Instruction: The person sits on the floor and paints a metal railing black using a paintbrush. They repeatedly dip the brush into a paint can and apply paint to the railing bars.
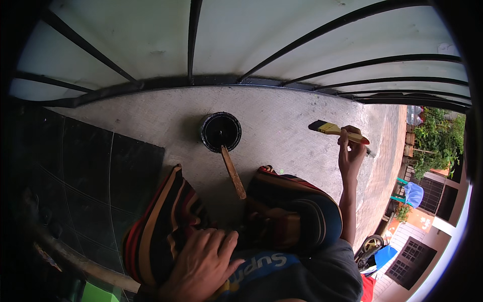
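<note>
My right hand (351, 145) holds a paintbrush (334, 129) by its wooden handle, out to the right above the concrete floor. The brush lies nearly level, its dark bristles towards the left. My left hand (211, 253) rests palm down on the striped cloth (162, 230) over my lap, with nothing seen in it. Ahead of my knees stands an open can of black paint (220, 132) on the concrete. A wooden stick (233, 171) leans out over the can's near rim, its lower part hidden in the can.
A gate with black metal bars (192, 41) and pale panels rises across the front. Dark floor tiles (94, 162) lie at left. Farther right are green plants (439, 139), a teal chair (400, 188) with blue cloth on it, and a parked motorcycle (368, 253).
</note>
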Available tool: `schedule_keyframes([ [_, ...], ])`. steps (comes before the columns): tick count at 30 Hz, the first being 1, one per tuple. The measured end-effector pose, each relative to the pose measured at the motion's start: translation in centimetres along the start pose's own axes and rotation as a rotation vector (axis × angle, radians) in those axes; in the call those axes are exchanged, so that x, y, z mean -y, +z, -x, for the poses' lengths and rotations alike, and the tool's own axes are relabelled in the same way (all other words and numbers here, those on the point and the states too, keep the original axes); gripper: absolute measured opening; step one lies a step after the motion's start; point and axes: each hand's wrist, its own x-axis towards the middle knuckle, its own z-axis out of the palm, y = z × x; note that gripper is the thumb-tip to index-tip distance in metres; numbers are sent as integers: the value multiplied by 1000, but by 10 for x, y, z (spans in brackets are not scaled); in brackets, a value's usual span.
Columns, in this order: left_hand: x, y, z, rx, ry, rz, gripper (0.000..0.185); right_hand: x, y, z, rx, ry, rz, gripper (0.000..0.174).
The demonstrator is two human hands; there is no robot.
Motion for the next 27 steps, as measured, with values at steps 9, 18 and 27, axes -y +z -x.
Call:
schedule_keyframes([
  [9,-2,13,-5,-21,56,-131,51,92,61,4,473,-364,-352,16],
  [18,-14,18,0,-51,-4,-135,50,107,139,6,541,-961,39,22],
  [27,-7,18,2,-28,38,-105,52,100,152,14,601,-886,64,23],
])
